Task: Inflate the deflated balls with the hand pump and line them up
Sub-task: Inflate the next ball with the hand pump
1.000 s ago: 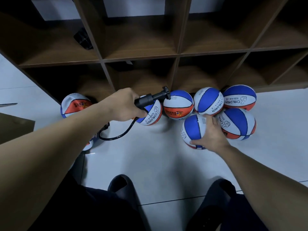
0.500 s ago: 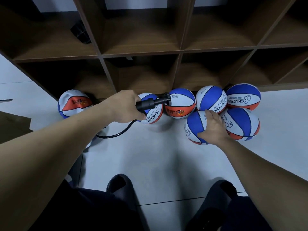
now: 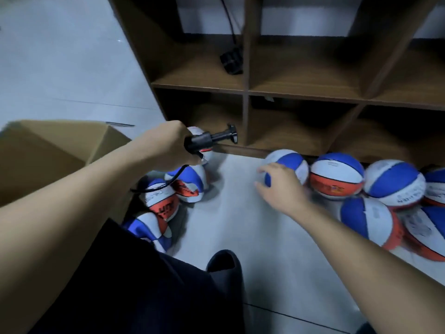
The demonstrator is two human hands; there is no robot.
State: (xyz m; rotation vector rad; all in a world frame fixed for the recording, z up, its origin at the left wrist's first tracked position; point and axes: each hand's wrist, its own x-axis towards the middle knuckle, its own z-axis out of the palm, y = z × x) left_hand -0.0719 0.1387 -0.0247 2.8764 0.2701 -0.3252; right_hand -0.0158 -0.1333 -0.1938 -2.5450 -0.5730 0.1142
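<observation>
- The left hand (image 3: 166, 147) is gripping the black hand pump (image 3: 209, 139), fingers curled round its barrel, and is holding it above the floor in front of the wooden shelf unit (image 3: 245, 92); the T-handle of the pump is pointing toward the lowest left compartment of the shelf.
- A thin black hose (image 3: 166, 183) is hanging from the pump and is lying across the flat balls under it.
- The right hand (image 3: 280, 186) is resting with spread, relaxed fingers on the near side of a round blue and white ball (image 3: 292, 162), which is sitting on the floor against the bottom edge of the shelf.
- Right of this ball, more inflated balls (image 3: 337, 175) are standing in a row along the same shelf edge, and two others (image 3: 370, 220) are lying in front of the row.
- Left of the shelf corner, several deflated balls (image 3: 186, 183) are lying in a heap on the floor, next to an open cardboard box (image 3: 48, 150).
- A dark slipper (image 3: 225, 267) is showing on the white tiled floor (image 3: 252, 237), well in front of the shelf.
</observation>
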